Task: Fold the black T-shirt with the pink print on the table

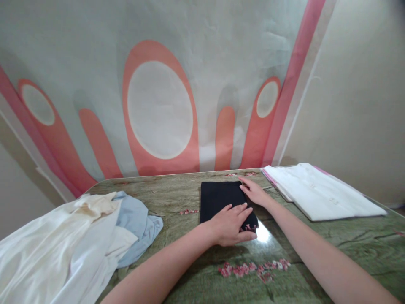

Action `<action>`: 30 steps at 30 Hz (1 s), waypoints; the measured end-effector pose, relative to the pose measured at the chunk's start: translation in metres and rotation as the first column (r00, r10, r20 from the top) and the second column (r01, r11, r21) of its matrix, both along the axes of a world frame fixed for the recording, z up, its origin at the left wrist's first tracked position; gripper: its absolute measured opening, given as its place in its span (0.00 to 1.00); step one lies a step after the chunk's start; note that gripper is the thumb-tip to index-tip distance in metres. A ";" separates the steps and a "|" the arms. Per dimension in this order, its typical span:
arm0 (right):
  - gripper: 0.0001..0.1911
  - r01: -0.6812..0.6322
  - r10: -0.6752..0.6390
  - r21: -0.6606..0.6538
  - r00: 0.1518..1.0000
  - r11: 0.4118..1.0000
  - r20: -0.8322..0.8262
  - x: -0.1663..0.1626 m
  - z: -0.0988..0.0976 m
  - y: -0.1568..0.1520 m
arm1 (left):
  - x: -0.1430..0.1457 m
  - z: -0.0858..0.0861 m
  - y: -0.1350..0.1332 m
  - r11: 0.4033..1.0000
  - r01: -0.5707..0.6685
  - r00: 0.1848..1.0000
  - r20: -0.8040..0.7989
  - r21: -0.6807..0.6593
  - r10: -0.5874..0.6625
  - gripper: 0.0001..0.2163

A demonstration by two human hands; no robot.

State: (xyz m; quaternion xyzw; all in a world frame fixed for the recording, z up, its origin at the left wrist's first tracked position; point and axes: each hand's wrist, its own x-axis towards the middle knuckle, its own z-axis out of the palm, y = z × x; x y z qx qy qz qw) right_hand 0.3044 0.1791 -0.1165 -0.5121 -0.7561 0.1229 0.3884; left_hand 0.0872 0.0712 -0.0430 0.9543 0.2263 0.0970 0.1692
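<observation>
A black cloth [218, 196], folded into a compact rectangle, lies flat on the table in front of me. Pink-patterned fabric shows at its near right corner. My left hand [232, 223] rests on the near part of the cloth, palm down with its fingers stretched toward the right. At the far right edge of the cloth, my right hand [253, 191] touches it with extended fingers. Neither hand grips the fabric visibly. What lies under the palms is hidden.
To the left, a loose heap of white and cream cloth [69, 236] and a light blue cloth [136, 228] spill over the table [177, 274]. A flat stack topped by a white folded garment [319, 190] lies on the right. A wall with an orange-and-grey printed sheet [202, 126] rises behind.
</observation>
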 end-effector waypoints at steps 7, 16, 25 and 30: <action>0.18 0.061 -0.061 -0.034 0.998 0.998 0.002 -0.004 -0.002 0.004 | 0.004 -0.020 0.000 0.993 0.007 1.000 -0.009 0.117 -0.006 0.32; 0.17 0.216 -0.221 -0.084 0.973 0.973 -0.061 0.002 0.000 0.002 | -0.002 -0.016 0.011 0.989 0.097 0.995 0.021 0.114 -0.100 0.23; 0.16 0.440 -0.450 -0.142 0.892 0.887 -0.046 0.029 -0.001 0.003 | -0.057 -0.007 0.076 0.991 -0.085 0.994 0.079 0.107 0.077 0.21; 0.13 0.466 -0.476 -0.144 0.878 0.873 -0.044 0.036 0.000 0.004 | -0.067 -0.001 0.079 0.975 -0.209 0.976 0.073 0.070 0.204 0.23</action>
